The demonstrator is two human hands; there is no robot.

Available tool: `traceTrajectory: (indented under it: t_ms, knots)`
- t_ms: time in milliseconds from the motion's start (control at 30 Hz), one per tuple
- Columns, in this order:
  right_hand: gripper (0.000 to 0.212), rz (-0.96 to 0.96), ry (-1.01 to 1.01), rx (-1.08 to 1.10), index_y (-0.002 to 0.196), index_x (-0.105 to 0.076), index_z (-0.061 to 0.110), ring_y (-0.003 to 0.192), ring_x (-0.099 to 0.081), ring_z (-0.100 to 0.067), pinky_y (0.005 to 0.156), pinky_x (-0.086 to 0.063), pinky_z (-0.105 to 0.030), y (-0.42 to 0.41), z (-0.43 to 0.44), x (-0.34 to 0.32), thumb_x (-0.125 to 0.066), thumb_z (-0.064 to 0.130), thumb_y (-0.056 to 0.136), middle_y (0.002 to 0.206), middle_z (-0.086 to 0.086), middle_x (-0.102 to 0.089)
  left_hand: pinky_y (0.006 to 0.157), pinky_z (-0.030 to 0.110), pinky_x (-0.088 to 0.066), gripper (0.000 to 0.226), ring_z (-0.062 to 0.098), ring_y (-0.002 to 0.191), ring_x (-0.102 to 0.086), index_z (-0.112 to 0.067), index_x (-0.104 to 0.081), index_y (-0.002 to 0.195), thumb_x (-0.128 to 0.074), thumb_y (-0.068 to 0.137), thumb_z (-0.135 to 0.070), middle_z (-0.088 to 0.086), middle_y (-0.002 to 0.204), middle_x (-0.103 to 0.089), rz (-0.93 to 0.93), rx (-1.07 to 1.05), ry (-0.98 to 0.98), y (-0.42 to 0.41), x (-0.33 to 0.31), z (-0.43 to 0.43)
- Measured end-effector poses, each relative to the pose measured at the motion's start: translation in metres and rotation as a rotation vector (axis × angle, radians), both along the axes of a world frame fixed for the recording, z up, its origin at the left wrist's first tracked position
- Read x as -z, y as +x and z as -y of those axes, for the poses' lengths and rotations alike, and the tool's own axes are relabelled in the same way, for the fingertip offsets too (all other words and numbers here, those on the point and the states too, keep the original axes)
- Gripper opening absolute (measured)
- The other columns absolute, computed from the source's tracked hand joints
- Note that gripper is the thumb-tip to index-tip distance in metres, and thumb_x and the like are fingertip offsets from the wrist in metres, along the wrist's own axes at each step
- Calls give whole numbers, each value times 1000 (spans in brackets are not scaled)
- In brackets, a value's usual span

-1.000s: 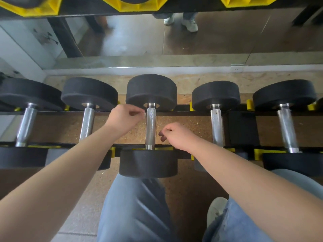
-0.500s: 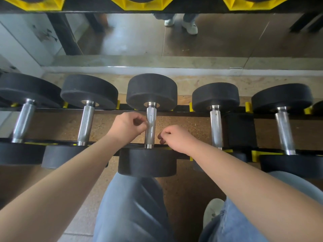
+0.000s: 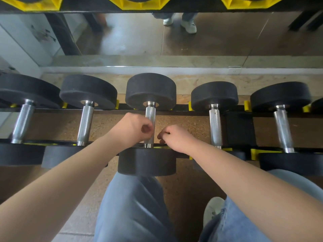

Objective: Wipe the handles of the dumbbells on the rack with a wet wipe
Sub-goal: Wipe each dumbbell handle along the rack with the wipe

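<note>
Fingers [image 3: 146,122] of the L hand [image 3: 132,130] are clenched into a fist pressed to the left side of the middle handle [image 3: 150,116], approx. halfway along it; the fist's hollow looks dark and empty. R hand [image 3: 176,138] sits just right of that handle, near its lower end, w/ a thin gap btwn them. Its fingers [image 3: 165,132] are curled under, knuckles up; can't tell if they pinch anything.

No wet wipe shows anywhere. If one's in play, it's hidden inside a hand.

The handle belongs to the middle dumbbell [image 3: 150,89], lying across the rack [image 3: 183,111] w/ one head beyond the handle and one nearer the person, so the steel bar hangs free btwn the rails. Prob. why both hands flank it: either side can be reached w/o lifting the weight.

Other handles lie to the left [image 3: 85,123] and right [image 3: 215,124] of it, parallel, untouched. A jeans-clad knee [image 3: 132,206] is below the handle's near head, so the person seems to be crouching close.

My read: the step is working the middle bar, but w/o a visible wipe I can't say cleaning contact is happening.
</note>
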State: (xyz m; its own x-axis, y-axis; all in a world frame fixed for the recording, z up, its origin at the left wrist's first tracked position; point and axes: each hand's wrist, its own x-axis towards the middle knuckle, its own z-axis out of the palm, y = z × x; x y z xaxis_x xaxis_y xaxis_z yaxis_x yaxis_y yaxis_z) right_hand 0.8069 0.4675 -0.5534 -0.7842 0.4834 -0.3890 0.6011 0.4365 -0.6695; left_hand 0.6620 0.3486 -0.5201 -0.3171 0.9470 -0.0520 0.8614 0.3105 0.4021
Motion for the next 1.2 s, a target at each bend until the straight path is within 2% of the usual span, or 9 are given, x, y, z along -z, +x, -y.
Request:
traceTrajectory:
  t_ms: [67, 167, 267, 433, 600, 733, 900, 1067, 1200]
  knots:
    - [32, -4, -17, 9, 120, -74, 16, 101, -65, -15, 85, -50, -27, 0, -1, -2, -46, 20, 105, 116, -1, -71, 78, 35, -58, 6, 16, 76, -65, -18, -80, 85, -75, 88, -16, -1, 80, -70, -45, -34, 132, 2, 1, -14]
    - [32, -19, -56, 49, 120, -73, 15, 91, -62, -10, 78, -51, -27, -1, -4, -7, -44, 20, 106, 110, 0, -72, 79, 35, -57, 9, 19, 80, -63, -17, -77, 89, -69, 94, -16, 2, 87, -65, -76, -111, 173, 3, -3, -32]
    - [31, -48, -100, 112, 120, -71, 16, 85, -57, -7, 79, -53, -30, -1, -7, -12, -44, 21, 106, 109, -1, -72, 81, 33, -54, 15, 23, 87, -63, -18, -73, 94, -61, 101, -22, 3, 96, -60, -132, -123, 65, 6, -8, -33]
    - [28, -23, -111, 126, 117, -73, 16, 106, -61, -22, 89, -52, -35, 0, -3, -14, -48, 20, 105, 115, -3, -72, 80, 32, -55, 15, 24, 96, -64, -27, -72, 102, -57, 102, -23, 5, 113, -64, -318, 72, -401, 23, -20, -25]
    - [29, -31, -109, 108, 116, -73, 17, 98, -62, -16, 84, -52, -33, 1, -3, -18, -46, 20, 105, 107, -1, -74, 79, 39, -60, 18, 23, 89, -67, -24, -75, 90, -58, 98, -27, 3, 98, -70, -277, 168, -455, 22, -35, -14]
    - [29, -182, -139, 125, 112, -73, 16, 80, -58, -3, 74, -45, -26, 4, -5, -23, -45, 19, 105, 103, 2, -74, 86, 36, -57, 15, 15, 92, -67, -23, -73, 94, -62, 99, -31, -6, 98, -72, 93, -72, -215, 12, -25, -1]
    - [30, -317, -128, 97, 128, -69, 24, 101, -63, 4, 88, -48, -22, -2, 4, -33, -63, 29, 98, 113, 14, -71, 85, 39, -63, 12, 17, 79, -74, -11, -73, 98, -64, 101, -16, 10, 88, -77, 739, -435, 183, 14, -12, 10]
    - [36, -396, 27, 103, 129, -69, 28, 97, -65, 3, 83, -44, -12, -7, 17, -33, -71, 28, 94, 105, 16, -73, 91, 46, -62, 6, 24, 88, -76, -11, -73, 101, -71, 95, -12, 12, 96, -78, 972, -607, 338, 18, 1, 12]
    - [23, -365, 184, 132, 117, -76, 25, 98, -65, 2, 80, -37, -1, -14, 21, -31, -68, 32, 96, 110, 12, -75, 89, 42, -62, 7, 13, 87, -77, -22, -74, 101, -70, 96, -19, -4, 92, -78, 863, -696, 402, 18, 4, 10]
